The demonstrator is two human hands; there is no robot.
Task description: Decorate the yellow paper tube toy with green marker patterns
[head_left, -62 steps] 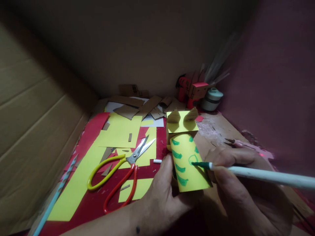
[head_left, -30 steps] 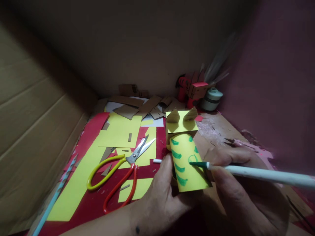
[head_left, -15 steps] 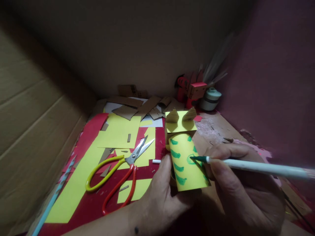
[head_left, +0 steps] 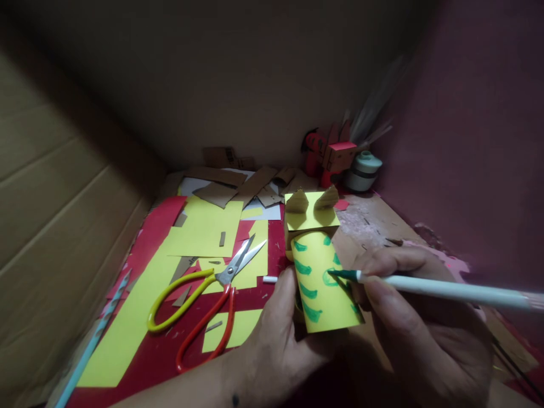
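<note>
My left hand grips a yellow paper roll figure from below and the left. The figure has green stripes down its sides and a yellow box head with two brown cardboard ears. My right hand pinches a long white brush with a green tip. The tip touches a green spot on the right of the roll.
Scissors with a yellow and a red handle lie open on red and yellow paper sheets. Brown cardboard scraps sit behind. A red glue gun and a small pot stand at the back. Cardboard walls surround the surface.
The brush tip has moved slightly over the round mark on the roll, and the outlined circle is now filled with green. Both hands keep their grips.
</note>
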